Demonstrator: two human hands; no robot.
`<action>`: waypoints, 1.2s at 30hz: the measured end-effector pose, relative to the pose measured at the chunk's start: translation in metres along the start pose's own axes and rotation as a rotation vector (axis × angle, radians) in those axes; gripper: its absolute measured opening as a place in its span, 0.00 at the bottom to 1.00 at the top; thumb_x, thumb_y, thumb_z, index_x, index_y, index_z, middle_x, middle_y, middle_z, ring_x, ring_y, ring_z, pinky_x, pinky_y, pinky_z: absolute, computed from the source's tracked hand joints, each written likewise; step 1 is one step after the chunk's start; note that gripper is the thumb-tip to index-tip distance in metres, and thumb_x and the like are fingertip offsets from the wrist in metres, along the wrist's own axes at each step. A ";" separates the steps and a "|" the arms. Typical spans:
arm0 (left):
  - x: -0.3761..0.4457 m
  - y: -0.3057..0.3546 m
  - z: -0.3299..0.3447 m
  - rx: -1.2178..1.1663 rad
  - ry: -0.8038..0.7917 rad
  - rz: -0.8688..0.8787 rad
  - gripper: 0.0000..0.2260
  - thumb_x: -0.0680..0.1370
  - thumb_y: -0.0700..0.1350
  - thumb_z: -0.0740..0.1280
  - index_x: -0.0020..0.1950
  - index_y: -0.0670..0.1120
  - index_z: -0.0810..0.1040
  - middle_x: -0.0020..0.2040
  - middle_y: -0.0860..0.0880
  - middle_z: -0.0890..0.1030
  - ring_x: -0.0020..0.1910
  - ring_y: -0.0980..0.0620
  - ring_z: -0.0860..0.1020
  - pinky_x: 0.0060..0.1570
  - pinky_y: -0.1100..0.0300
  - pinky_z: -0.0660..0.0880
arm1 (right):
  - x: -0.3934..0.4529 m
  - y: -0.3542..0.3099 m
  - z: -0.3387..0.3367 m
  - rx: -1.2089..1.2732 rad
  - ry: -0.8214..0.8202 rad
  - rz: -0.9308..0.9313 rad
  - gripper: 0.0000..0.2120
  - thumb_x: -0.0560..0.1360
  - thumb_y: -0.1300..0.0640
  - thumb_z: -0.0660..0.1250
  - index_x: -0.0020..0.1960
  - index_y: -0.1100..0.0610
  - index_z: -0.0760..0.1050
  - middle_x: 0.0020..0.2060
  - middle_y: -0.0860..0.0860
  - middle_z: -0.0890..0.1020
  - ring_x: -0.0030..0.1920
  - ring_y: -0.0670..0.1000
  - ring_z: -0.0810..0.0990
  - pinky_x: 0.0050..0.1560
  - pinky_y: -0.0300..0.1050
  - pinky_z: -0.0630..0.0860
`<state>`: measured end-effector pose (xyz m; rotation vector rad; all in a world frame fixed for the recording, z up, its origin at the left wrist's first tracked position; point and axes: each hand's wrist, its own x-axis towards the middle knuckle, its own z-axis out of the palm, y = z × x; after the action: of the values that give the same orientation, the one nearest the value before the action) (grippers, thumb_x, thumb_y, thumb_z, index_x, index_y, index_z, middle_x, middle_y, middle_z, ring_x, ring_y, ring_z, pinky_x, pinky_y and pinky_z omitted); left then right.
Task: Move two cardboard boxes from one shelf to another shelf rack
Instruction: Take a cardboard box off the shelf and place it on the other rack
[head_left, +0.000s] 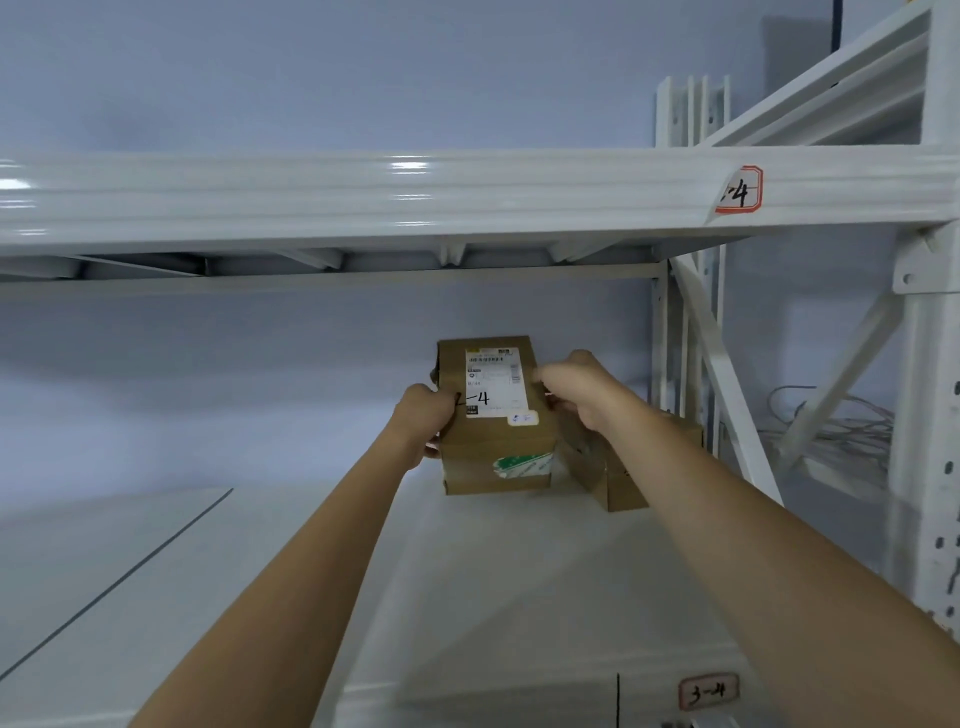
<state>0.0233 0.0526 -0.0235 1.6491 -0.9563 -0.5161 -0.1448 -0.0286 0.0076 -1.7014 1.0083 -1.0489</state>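
Note:
A brown cardboard box (493, 447) with a white shipping label marked "-4" and a strip of green-and-white tape on its front stands on the white shelf board (467, 561). My left hand (423, 423) grips its left side. My right hand (582, 389) grips its upper right edge. Both arms reach forward into the rack. A second cardboard box (623, 480) sits right of the first, touching or nearly touching it, largely hidden behind my right forearm.
A white beam (363, 195) with a red-edged tag "4" (740, 189) crosses overhead. A tag "3-4" (709, 691) marks the shelf's front edge. The rack's upright and diagonal braces (727, 384) stand on the right, with loose cables (841, 426) behind them.

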 end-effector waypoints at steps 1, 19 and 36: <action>-0.003 -0.004 -0.003 -0.033 0.000 0.007 0.20 0.83 0.53 0.59 0.63 0.39 0.77 0.51 0.44 0.83 0.41 0.47 0.80 0.44 0.50 0.79 | -0.003 0.004 0.001 0.043 0.003 -0.016 0.04 0.79 0.66 0.64 0.50 0.62 0.77 0.45 0.57 0.83 0.38 0.49 0.80 0.36 0.40 0.77; -0.005 -0.064 0.007 -0.306 -0.075 0.047 0.21 0.80 0.62 0.62 0.68 0.52 0.69 0.70 0.46 0.75 0.64 0.42 0.77 0.62 0.46 0.76 | -0.020 0.096 0.028 0.317 0.007 0.003 0.28 0.61 0.27 0.71 0.53 0.43 0.76 0.59 0.48 0.83 0.62 0.53 0.80 0.66 0.60 0.75; -0.006 -0.077 -0.001 -0.363 -0.237 0.054 0.19 0.81 0.60 0.61 0.67 0.54 0.75 0.64 0.47 0.81 0.66 0.42 0.78 0.71 0.40 0.72 | -0.032 0.094 0.019 0.309 -0.207 0.025 0.11 0.81 0.38 0.58 0.49 0.40 0.76 0.48 0.41 0.81 0.49 0.43 0.77 0.63 0.49 0.68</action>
<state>0.0449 0.0631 -0.0968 1.2519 -1.0083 -0.8106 -0.1545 -0.0213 -0.0931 -1.5033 0.6943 -0.9369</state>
